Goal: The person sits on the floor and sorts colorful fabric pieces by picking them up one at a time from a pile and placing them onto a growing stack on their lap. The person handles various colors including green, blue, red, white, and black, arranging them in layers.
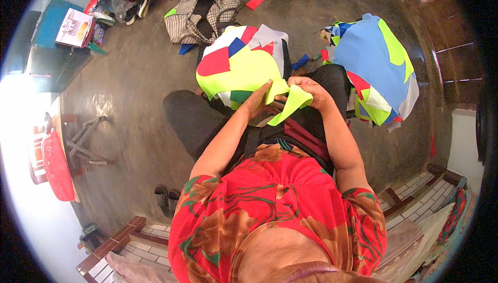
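Note:
Between my two hands, above my lap, is a neon yellow-green piece of cloth [293,106], bent, with a pointed end hanging down. My left hand [257,100] pinches its left side, and my right hand [314,94] grips it near the fold, fingers curled. Just beyond my hands sits a heap of cloth scraps, with a large yellow-green piece [244,67] over a red piece [213,62], a blue one and grey and white ones. Whether the held cloth joins that large piece I cannot tell.
A second scrap heap, topped by a light blue cloth [363,46], stands to the right. Beyond the first heap lies a checked bag [193,15], with a red scrap [255,2] on the floor. At left are a folding wooden stand [85,140] and a red basin [57,166].

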`<action>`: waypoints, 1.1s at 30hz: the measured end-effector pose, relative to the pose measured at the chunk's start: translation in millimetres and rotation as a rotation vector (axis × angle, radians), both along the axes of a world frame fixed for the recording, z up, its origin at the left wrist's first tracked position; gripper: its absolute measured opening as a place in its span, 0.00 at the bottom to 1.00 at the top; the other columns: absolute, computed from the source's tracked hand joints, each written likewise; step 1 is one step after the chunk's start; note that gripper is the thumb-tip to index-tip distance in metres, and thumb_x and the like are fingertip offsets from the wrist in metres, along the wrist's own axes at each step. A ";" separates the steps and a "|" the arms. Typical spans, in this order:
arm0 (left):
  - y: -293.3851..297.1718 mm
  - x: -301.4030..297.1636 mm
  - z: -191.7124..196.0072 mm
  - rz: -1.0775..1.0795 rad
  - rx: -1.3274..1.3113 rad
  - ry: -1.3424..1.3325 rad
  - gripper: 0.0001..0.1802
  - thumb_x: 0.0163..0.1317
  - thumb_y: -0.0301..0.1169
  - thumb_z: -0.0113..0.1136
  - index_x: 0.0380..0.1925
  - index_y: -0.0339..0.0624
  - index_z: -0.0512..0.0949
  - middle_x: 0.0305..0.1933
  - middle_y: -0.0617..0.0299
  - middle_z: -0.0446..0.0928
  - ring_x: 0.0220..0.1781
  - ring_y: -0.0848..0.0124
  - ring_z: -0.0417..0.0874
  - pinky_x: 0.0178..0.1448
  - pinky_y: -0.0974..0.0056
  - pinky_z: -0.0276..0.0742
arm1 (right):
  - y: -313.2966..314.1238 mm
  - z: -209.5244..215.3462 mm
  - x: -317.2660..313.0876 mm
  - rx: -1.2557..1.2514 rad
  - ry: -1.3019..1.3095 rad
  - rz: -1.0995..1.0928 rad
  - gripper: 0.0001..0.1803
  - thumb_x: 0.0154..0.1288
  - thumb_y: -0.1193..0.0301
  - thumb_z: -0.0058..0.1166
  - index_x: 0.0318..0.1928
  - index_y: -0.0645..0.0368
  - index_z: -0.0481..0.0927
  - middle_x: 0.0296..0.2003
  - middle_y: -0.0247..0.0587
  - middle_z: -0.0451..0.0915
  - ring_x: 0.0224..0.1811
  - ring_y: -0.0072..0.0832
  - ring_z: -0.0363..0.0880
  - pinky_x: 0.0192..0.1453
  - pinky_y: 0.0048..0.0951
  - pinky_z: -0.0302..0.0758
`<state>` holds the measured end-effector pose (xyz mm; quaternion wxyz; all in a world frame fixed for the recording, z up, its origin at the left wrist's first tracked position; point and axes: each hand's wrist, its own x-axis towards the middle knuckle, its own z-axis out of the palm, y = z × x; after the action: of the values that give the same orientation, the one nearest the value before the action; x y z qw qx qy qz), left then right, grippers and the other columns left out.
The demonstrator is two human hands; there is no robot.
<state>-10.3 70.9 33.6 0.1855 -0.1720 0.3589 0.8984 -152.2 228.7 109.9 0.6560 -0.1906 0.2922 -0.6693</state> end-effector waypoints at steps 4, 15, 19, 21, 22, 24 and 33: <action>-2.0 2.7 -6.0 0.138 0.009 0.119 0.22 0.64 0.47 0.50 0.52 0.45 0.69 0.41 0.62 0.77 0.40 0.66 0.79 0.42 0.57 0.77 | -4.0 3.3 0.1 0.012 0.050 0.036 0.08 0.61 0.69 0.50 0.37 0.61 0.73 0.37 0.47 0.81 0.39 0.31 0.81 0.42 0.25 0.76; -50.4 10.1 17.2 0.719 -0.239 0.020 0.25 0.59 0.31 0.62 0.55 0.38 0.68 0.52 0.62 0.74 0.51 0.70 0.75 0.58 0.63 0.69 | -9.7 -3.5 -1.3 0.309 0.204 -0.141 0.09 0.67 0.66 0.46 0.37 0.60 0.73 0.29 0.39 0.79 0.31 0.24 0.80 0.34 0.21 0.76; -61.0 13.1 8.8 0.833 -0.464 0.126 0.23 0.60 0.33 0.60 0.54 0.39 0.69 0.51 0.59 0.74 0.48 0.68 0.78 0.51 0.61 0.76 | -13.0 -4.8 -0.1 0.378 0.208 -0.277 0.06 0.65 0.69 0.50 0.37 0.58 0.75 0.27 0.32 0.78 0.28 0.18 0.78 0.30 0.18 0.74; -68.5 13.8 10.9 0.862 -0.495 0.132 0.22 0.61 0.31 0.58 0.54 0.39 0.69 0.50 0.59 0.74 0.46 0.68 0.79 0.49 0.61 0.78 | -11.8 -6.5 -4.0 0.377 0.221 -0.324 0.05 0.64 0.70 0.51 0.37 0.57 0.75 0.27 0.30 0.77 0.26 0.17 0.76 0.30 0.18 0.73; -72.0 12.1 15.3 0.876 -0.512 0.138 0.21 0.61 0.30 0.57 0.54 0.39 0.69 0.50 0.59 0.74 0.45 0.68 0.79 0.47 0.61 0.79 | -12.0 -1.9 -3.1 0.376 0.196 -0.349 0.05 0.63 0.70 0.51 0.36 0.57 0.76 0.26 0.28 0.75 0.25 0.16 0.74 0.29 0.18 0.72; -78.6 5.6 26.7 0.840 -0.550 0.053 0.19 0.62 0.26 0.54 0.54 0.37 0.69 0.49 0.59 0.75 0.46 0.70 0.78 0.51 0.64 0.75 | -10.2 -5.9 -5.3 0.386 0.239 -0.336 0.06 0.64 0.69 0.51 0.37 0.57 0.76 0.26 0.28 0.76 0.26 0.16 0.74 0.30 0.18 0.71; -137.9 -56.8 62.1 0.757 -0.911 0.260 0.17 0.60 0.23 0.53 0.50 0.33 0.69 0.43 0.59 0.76 0.43 0.71 0.76 0.50 0.66 0.71 | -14.2 -4.2 -4.0 0.417 0.255 -0.333 0.06 0.65 0.68 0.50 0.36 0.57 0.75 0.26 0.29 0.76 0.25 0.18 0.75 0.29 0.20 0.72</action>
<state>-67.1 -67.0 95.7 -0.2848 -0.2388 0.6410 0.6716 -156.2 214.6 105.7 0.5200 -0.0835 0.5308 -0.6640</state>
